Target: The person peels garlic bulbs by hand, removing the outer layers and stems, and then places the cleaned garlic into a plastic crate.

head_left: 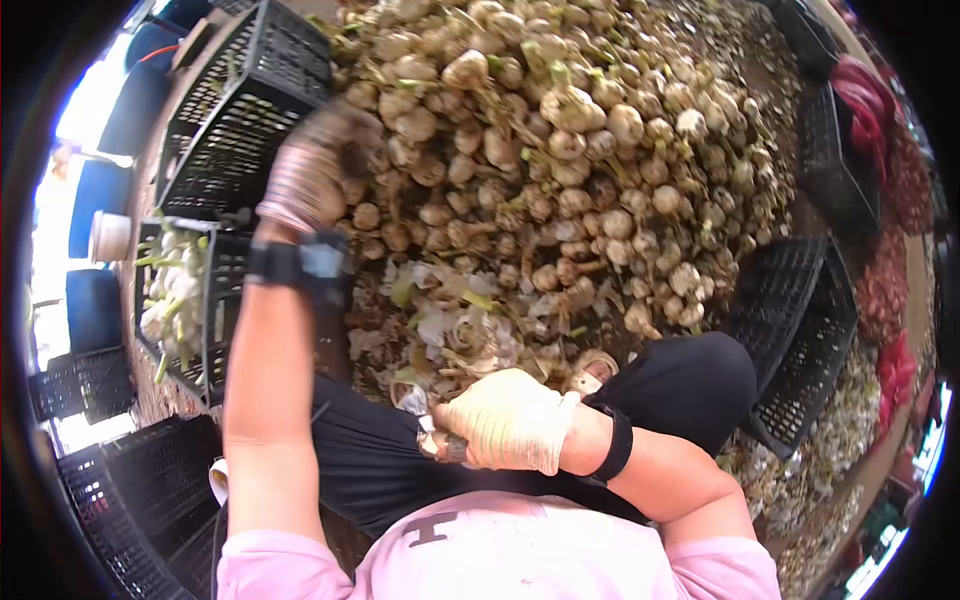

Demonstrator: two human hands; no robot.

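Two gloved hands, left hand (312, 172) at eleven o'clock, right hand (510, 420) at six, one heap of garlic (560, 150) beyond counting, several black crates (235, 110), two black wristbands (612, 445).

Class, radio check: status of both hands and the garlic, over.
Left hand gloved, blurred, on the garlic pile. Right hand closed around a small tool. Peelings at the knees.

A heaped pile of pale, dirty garlic bulbs (560, 150), stalks attached.
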